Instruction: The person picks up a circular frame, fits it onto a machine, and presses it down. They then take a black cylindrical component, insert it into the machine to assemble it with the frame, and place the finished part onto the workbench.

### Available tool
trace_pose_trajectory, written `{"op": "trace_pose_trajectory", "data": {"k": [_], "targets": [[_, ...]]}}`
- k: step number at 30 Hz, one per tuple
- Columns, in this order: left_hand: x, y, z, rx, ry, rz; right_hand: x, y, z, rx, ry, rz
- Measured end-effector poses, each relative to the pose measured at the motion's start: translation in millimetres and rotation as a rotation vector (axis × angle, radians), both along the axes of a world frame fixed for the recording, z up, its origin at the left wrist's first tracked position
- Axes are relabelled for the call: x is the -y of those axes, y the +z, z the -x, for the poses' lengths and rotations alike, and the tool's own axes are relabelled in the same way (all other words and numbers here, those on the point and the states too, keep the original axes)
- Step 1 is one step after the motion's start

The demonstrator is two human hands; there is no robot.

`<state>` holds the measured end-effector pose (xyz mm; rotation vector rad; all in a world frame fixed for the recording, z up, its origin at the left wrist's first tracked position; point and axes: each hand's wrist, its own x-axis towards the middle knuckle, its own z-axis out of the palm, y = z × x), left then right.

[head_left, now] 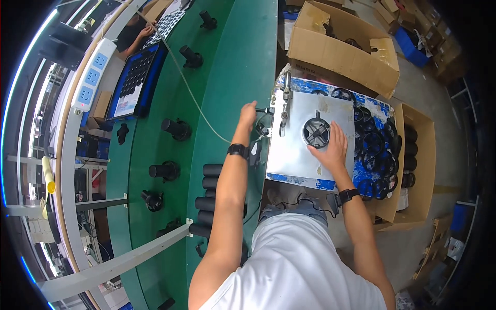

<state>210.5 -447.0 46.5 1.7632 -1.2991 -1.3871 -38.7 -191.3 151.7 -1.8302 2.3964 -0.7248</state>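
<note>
My left hand [248, 113] is closed at the end of a short black handle [265, 110] on the left side of a metal fixture [283, 103]. The fingers partly hide the grip. On the shiny metal plate [292, 159] lies a round black plastic ring with spokes [316, 133], a short stub sticking out at its far side. My right hand [334, 146] holds this ring by its right and near rim, thumb at the near edge and fingers along the right side. More black spoked rings [373, 143] are heaped to the right of the plate, on a worn blue-and-white surface [299, 181].
An open cardboard box [341, 51] stands beyond the plate, another [426, 181] with black cylinders at right. Black tubes [205, 203] lie on the green bench [248, 46] at left. Several upright black parts [176, 129] line its belt. Another person's hands [147, 31] work at far left.
</note>
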Motion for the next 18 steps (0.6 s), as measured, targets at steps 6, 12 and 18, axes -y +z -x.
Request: {"op": "trace_pose_trajectory", "data": {"k": [6,12,18], "targets": [[-23.7,40.2,22.4,-0.125,0.219,0.309,0.2,2.7,-1.0,0.012,0.022,0.015],[-181.0,151.0,88.4,-0.038,-0.351,0.930,-9.0,-6.5,21.1,0.011,-0.004,0.012],[-176.3,111.8,140.1,0.395,-0.486,0.805,19.5,0.1,67.0,0.109,0.170,0.010]]}}
